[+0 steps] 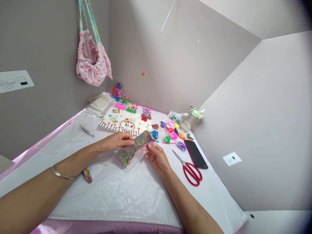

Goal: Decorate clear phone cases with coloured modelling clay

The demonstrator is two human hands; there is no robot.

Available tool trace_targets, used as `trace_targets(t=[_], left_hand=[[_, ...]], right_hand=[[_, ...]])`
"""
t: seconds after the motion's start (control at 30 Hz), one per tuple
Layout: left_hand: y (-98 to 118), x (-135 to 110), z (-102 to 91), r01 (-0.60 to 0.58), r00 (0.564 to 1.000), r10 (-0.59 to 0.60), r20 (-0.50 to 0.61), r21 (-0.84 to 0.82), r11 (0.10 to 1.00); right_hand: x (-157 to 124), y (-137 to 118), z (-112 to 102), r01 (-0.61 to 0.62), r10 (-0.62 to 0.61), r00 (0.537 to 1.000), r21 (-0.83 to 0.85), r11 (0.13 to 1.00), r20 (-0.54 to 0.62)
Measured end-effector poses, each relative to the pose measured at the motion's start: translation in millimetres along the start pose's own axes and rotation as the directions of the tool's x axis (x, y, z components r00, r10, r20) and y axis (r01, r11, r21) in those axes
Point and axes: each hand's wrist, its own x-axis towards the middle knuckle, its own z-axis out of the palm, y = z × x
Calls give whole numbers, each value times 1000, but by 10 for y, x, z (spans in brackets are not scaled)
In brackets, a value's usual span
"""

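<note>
Marbled modelling clay [135,148], a long slab of mixed colours in a clear plastic wrap, is held just above the white-covered counter [122,195] between both hands. The left hand [117,140] pinches its upper middle with fingers closed over the top edge; the right hand [156,155] grips the far end near the blue clay piece [154,134], fingers closed on the wrap. The slab narrows at the middle like a twisted waist, which suggests it is soft and bends easily; it would likely sag or stretch if held by one end only. The plastic looks smooth and may slip, so a hold on the thicker lower end and the upper end, with support under the middle, seems safest. It appears light.

Beside the right hand lie red-handled scissors [191,169] and a dark phone [195,154]. Small clay lumps in pink, green, orange and purple [181,146] are scattered behind. A decorated card [124,123] lies further back, and a pink cloth bag [92,61] hangs on the wall.
</note>
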Motion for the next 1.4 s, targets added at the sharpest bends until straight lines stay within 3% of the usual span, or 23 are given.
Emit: trace_targets(t=[0.7,0.77,0.9,0.97,1.1,1.27,1.4], left_hand=[[-121,91,-66,-58,996,60,-67,21,998],[-106,66,-43,-45,999,45,-22,-2,999],[-47,-32,21,3,986,9,169,-74,997],[-34,-66,32,4,982,17,189,-111,994],[-38,-71,16,-12,993,29,110,-151,988],[-31,-39,52,-10,994,27,106,-155,988],[-55,18,47,-63,995,47,-86,-198,978]], right_hand=[[60,-80,-119,74,-72,990,13,997,-120],[61,-86,-125,78,-77,988,6,997,-134],[59,-109,-147,96,-99,982,-26,995,-160],[49,-115,-139,90,-98,984,-58,994,-146],[-11,-95,-44,31,-40,998,-157,987,-58],[-122,-92,111,-6,22,998,-270,963,55],[-126,-132,88,-7,26,997,-255,967,70]])
